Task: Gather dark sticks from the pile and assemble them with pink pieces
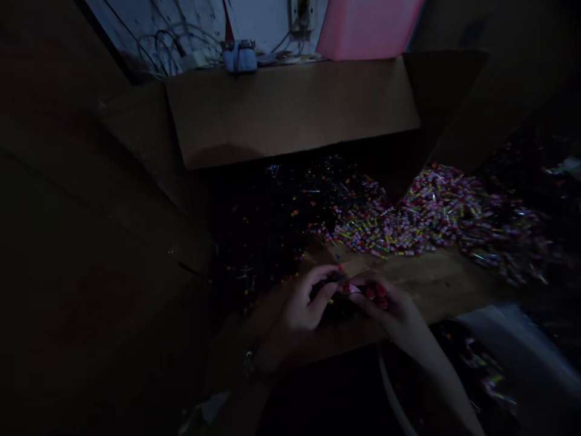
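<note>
The scene is very dark. My left hand (pixel 308 300) and my right hand (pixel 385 306) meet over a cardboard surface (pixel 436 281), fingers curled together around a small dark item (pixel 342 284) with a pink spot; I cannot make out what it is. Red polish shows on the fingernails. A wide heap of small pink, yellow and white wrapped candies (pixel 426 215) lies just beyond my hands, spreading to the right.
A large open cardboard box flap (pixel 290 112) stands upright behind. Above it are cables (pixel 172 42), a small blue-grey object (pixel 239 56) and a pink board (pixel 367 27). Clear plastic wrapping (pixel 512 345) lies lower right. The left side is black.
</note>
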The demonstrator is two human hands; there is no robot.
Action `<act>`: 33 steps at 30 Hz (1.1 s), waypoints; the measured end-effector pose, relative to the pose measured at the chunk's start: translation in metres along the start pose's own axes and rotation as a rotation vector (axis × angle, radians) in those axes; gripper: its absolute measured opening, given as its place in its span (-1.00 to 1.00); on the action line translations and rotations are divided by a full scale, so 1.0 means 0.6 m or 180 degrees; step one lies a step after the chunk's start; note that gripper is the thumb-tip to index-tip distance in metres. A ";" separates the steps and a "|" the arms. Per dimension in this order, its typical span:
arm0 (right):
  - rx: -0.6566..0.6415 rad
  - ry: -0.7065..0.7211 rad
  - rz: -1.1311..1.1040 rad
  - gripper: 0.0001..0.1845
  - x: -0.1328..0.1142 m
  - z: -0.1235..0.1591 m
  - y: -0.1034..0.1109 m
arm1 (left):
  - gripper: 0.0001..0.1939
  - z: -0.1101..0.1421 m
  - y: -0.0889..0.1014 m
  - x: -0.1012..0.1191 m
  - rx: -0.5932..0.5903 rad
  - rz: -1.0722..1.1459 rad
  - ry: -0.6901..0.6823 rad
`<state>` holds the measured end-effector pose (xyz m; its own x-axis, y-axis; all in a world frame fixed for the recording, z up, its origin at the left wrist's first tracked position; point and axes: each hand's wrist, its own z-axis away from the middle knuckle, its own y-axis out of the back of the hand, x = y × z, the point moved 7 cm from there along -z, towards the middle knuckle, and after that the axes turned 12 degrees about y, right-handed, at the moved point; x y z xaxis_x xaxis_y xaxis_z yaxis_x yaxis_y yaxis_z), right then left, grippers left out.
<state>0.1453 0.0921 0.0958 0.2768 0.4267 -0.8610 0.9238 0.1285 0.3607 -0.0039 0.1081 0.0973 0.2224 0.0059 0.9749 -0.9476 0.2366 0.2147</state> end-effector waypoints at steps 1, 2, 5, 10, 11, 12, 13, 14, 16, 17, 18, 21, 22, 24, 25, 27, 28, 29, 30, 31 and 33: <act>0.0031 0.0087 0.0028 -0.85 -0.005 -0.001 0.002 | -0.72 0.003 0.000 0.006 -0.0028 -0.0042 -0.0029; 0.0062 0.0144 0.0053 -0.85 -0.008 0.000 0.004 | -0.74 0.006 0.001 0.011 -0.0033 -0.0103 -0.0054; 0.0148 0.0100 0.0145 -0.83 -0.008 0.008 0.009 | -0.75 0.012 0.007 0.021 0.0055 -0.0308 -0.0133; 0.0054 0.0310 0.0365 -0.83 -0.025 0.016 0.010 | -0.72 0.018 0.007 0.022 0.0011 -0.0283 -0.0220; 0.0009 0.0359 0.0401 -0.84 -0.028 0.016 0.010 | -0.71 0.018 0.006 0.020 -0.0009 -0.0276 -0.0206; -0.0036 0.0390 0.0438 -0.84 -0.031 0.016 0.009 | -0.71 0.018 0.005 0.019 -0.0016 -0.0284 -0.0212; -0.0072 0.0414 0.0475 -0.84 -0.032 0.016 0.009 | -0.71 0.019 0.005 0.019 -0.0018 -0.0311 -0.0240; -0.0106 0.0436 0.0506 -0.84 -0.034 0.016 0.009 | -0.72 0.021 0.004 0.021 -0.0018 -0.0360 -0.0302; -0.0158 0.0503 0.0549 -0.84 -0.037 0.017 0.008 | -0.72 0.024 0.005 0.029 -0.0020 -0.0502 -0.0475; -0.0176 0.0540 0.0572 -0.84 -0.038 0.018 0.008 | -0.72 0.027 0.005 0.034 -0.0035 -0.0586 -0.0566; -0.0198 0.0577 0.0601 -0.83 -0.040 0.019 0.007 | -0.71 0.030 0.006 0.040 -0.0055 -0.0672 -0.0650; -0.0290 0.0647 0.0669 -0.83 -0.043 0.021 0.006 | -0.69 0.037 0.007 0.054 -0.0191 -0.0956 -0.0676; -0.0320 0.0659 0.0666 -0.83 -0.043 0.022 0.005 | -0.69 0.038 0.007 0.056 -0.0266 -0.1049 -0.0628; -0.0346 0.0705 0.0644 -0.83 -0.041 0.023 0.005 | -0.68 0.039 0.004 0.055 -0.0394 -0.1190 -0.0544; -0.0342 0.0727 0.0636 -0.82 -0.037 0.024 0.004 | -0.68 0.038 0.002 0.051 -0.0433 -0.1232 -0.0538; -0.0300 0.0755 0.0617 -0.83 -0.026 0.027 0.000 | -0.69 0.033 -0.002 0.038 -0.0465 -0.1266 -0.0601; -0.0274 0.0719 0.0593 -0.84 -0.016 0.029 -0.003 | -0.70 0.030 -0.005 0.028 -0.0478 -0.1283 -0.0615; -0.0242 0.0639 0.0555 -0.84 -0.003 0.032 -0.007 | -0.70 0.027 -0.007 0.016 -0.0496 -0.1292 -0.0608; -0.0209 0.0530 0.0509 -0.83 0.011 0.036 -0.011 | -0.71 0.024 -0.009 0.004 -0.0505 -0.1274 -0.0595; -0.0198 0.0405 0.0456 -0.81 0.026 0.041 -0.017 | -0.71 0.022 -0.011 -0.006 -0.0519 -0.1234 -0.0584; -0.0217 0.0162 0.0372 -0.79 0.051 0.053 -0.028 | -0.71 0.023 -0.019 -0.023 -0.0682 -0.1125 -0.0572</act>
<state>0.1464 0.0747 0.0519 0.3661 0.4868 -0.7931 0.8655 0.1350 0.4824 0.0004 0.0918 0.0825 0.4625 -0.2758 0.8426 -0.7475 0.3897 0.5379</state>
